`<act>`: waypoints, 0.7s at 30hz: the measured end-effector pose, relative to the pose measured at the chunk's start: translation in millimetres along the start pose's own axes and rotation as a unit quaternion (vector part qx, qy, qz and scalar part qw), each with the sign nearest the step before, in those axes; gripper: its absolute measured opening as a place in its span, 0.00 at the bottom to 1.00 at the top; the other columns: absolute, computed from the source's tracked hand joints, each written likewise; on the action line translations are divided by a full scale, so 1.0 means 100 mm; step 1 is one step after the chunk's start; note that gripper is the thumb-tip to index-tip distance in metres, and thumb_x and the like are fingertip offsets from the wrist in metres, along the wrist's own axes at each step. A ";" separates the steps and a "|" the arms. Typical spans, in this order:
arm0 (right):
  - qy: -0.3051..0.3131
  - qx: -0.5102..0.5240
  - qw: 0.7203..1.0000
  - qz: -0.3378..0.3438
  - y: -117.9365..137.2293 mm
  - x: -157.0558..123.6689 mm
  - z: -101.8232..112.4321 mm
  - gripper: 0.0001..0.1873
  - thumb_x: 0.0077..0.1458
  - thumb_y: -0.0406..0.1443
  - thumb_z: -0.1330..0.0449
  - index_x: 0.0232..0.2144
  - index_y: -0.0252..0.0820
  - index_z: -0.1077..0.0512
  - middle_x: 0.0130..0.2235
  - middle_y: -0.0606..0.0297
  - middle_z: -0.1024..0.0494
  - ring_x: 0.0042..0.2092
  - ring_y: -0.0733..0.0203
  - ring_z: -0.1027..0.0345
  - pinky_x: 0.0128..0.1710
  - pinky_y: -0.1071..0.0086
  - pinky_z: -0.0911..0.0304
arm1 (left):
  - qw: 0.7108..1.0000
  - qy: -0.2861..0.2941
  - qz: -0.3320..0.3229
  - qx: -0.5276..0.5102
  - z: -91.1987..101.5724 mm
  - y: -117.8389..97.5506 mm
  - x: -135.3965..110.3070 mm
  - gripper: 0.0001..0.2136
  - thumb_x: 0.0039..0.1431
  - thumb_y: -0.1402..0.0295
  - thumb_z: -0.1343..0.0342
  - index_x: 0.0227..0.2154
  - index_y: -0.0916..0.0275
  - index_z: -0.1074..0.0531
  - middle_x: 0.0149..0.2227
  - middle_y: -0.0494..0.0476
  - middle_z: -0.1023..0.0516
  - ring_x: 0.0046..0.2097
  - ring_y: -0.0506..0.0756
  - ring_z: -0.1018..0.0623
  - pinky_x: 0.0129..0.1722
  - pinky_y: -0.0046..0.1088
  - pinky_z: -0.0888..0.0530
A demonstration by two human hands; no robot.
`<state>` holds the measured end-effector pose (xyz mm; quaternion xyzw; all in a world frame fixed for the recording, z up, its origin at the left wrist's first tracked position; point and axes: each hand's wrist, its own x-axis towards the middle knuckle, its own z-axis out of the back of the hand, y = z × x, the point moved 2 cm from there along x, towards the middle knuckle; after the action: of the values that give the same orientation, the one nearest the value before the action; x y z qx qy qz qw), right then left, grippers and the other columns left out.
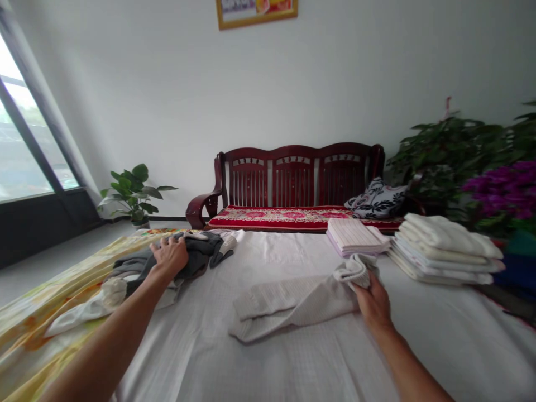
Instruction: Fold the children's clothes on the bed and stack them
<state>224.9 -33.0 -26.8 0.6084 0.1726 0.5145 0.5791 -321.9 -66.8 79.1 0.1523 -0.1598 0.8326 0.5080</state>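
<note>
My right hand (372, 301) is closed on the bunched end of a light grey ribbed knit garment (293, 304). Its two long layers stretch to the left across the white sheet, resting on it. On the left, my left hand (170, 255) lies over a loose heap of dark grey clothing (195, 259), fingers apart and touching the top. A whitish piece of cloth with a fluffy cream end (113, 294) sticks out of the heap near my left forearm. My left fingertips partly sink into the folds.
A white sheet (272, 363) covers the surface, with a yellow patterned cloth (25, 329) at left. Folded striped cloths (355, 237) and a stack of folded white towels (446, 254) stand at right. Behind are a wooden bench (293, 173), potted plants (136, 192) and purple flowers (506, 190).
</note>
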 end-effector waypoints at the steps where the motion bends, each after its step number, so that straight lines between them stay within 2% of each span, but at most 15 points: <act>1: -0.011 0.048 0.999 -0.011 -0.01 0.02 0.01 0.24 0.42 0.45 0.36 0.43 0.42 0.23 0.42 0.59 0.19 0.49 0.44 0.28 0.49 0.52 0.34 | 0.999 -0.027 -0.033 -0.001 -0.03 -0.13 -0.06 0.18 0.57 0.74 0.48 0.50 0.66 0.25 0.60 0.76 0.30 0.65 0.76 0.39 0.61 0.66 0.46; 3: -0.058 0.148 0.986 -0.056 -0.06 0.10 0.05 0.23 0.40 0.43 0.35 0.40 0.39 0.23 0.38 0.61 0.19 0.45 0.47 0.27 0.45 0.56 0.32 | 0.991 -0.041 -0.124 -0.036 -0.10 -0.42 -0.25 0.20 0.59 0.73 0.50 0.54 0.63 0.27 0.64 0.69 0.33 0.67 0.71 0.39 0.64 0.56 0.44; 4: -0.086 0.194 0.974 -0.080 -0.09 0.14 0.07 0.23 0.38 0.43 0.35 0.38 0.38 0.23 0.37 0.62 0.20 0.43 0.48 0.27 0.42 0.58 0.32 | 0.982 -0.012 -0.172 -0.076 -0.16 -0.58 -0.37 0.19 0.61 0.71 0.51 0.54 0.62 0.27 0.63 0.67 0.31 0.65 0.68 0.35 0.64 0.50 0.41; 5: -0.110 0.234 0.961 -0.098 -0.11 0.19 0.10 0.22 0.38 0.42 0.35 0.38 0.38 0.24 0.36 0.62 0.20 0.41 0.50 0.26 0.40 0.59 0.31 | 0.969 0.043 -0.210 -0.125 -0.23 -0.74 -0.52 0.18 0.62 0.68 0.51 0.52 0.61 0.25 0.59 0.66 0.27 0.61 0.66 0.30 0.61 0.46 0.36; 8: -0.137 0.311 0.934 -0.112 -0.17 0.32 0.21 0.21 0.40 0.42 0.37 0.39 0.39 0.25 0.37 0.61 0.20 0.43 0.50 0.26 0.39 0.60 0.30 | 0.911 0.218 -0.269 -0.222 -0.41 -1.17 -1.01 0.18 0.66 0.59 0.53 0.49 0.61 0.23 0.52 0.63 0.21 0.54 0.62 0.23 0.56 0.38 0.30; 9: -0.136 0.326 0.928 -0.116 -0.19 0.35 0.25 0.21 0.41 0.43 0.38 0.39 0.39 0.25 0.38 0.60 0.20 0.44 0.50 0.26 0.40 0.60 0.29 | 0.896 0.248 -0.292 -0.226 -0.44 -1.29 -1.17 0.19 0.65 0.57 0.53 0.49 0.60 0.24 0.52 0.62 0.21 0.53 0.61 0.23 0.55 0.38 0.30; 11: -0.124 0.344 0.922 -0.126 -0.20 0.40 0.33 0.21 0.44 0.43 0.41 0.40 0.41 0.25 0.40 0.59 0.20 0.46 0.50 0.26 0.43 0.57 0.29 | 0.888 0.245 -0.332 -0.202 -0.46 -1.48 -1.43 0.20 0.60 0.55 0.45 0.51 0.58 0.26 0.54 0.63 0.23 0.54 0.63 0.24 0.54 0.39 0.29; 13: -0.106 0.362 0.917 -0.133 -0.21 0.43 0.40 0.21 0.46 0.43 0.44 0.43 0.41 0.26 0.42 0.59 0.20 0.46 0.49 0.26 0.45 0.54 0.29 | 0.903 0.220 -0.332 -0.164 -0.45 -1.58 -1.56 0.19 0.56 0.57 0.42 0.50 0.58 0.26 0.52 0.63 0.23 0.52 0.64 0.24 0.51 0.39 0.29; 16: -0.104 0.395 0.900 -0.155 -0.23 0.46 0.50 0.22 0.49 0.42 0.46 0.46 0.42 0.27 0.45 0.58 0.21 0.46 0.48 0.26 0.48 0.49 0.31 | 0.915 0.214 -0.299 -0.164 -0.45 -1.60 -1.55 0.11 0.57 0.66 0.45 0.43 0.57 0.27 0.43 0.59 0.21 0.46 0.61 0.22 0.45 0.35 0.29; 19: -0.069 0.402 0.898 -0.164 -0.24 0.48 0.57 0.23 0.50 0.41 0.48 0.47 0.45 0.26 0.46 0.57 0.21 0.46 0.48 0.27 0.48 0.47 0.32 | 0.914 0.203 -0.250 -0.246 -0.48 -1.50 -1.35 0.08 0.55 0.71 0.49 0.37 0.56 0.29 0.37 0.52 0.21 0.40 0.56 0.22 0.41 0.31 0.30; 21: -0.029 0.406 0.901 -0.152 -0.24 0.47 0.60 0.23 0.51 0.42 0.49 0.46 0.46 0.26 0.46 0.56 0.21 0.47 0.47 0.27 0.47 0.46 0.32 | 0.916 0.168 -0.162 -0.326 -0.50 -1.36 -1.14 0.05 0.56 0.69 0.49 0.34 0.56 0.30 0.34 0.51 0.22 0.38 0.55 0.23 0.39 0.30 0.30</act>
<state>302.8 -19.9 -15.4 0.7718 0.4396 0.2878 0.3581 -154.7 -77.3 2.0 -0.1394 -0.3076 0.6539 0.6771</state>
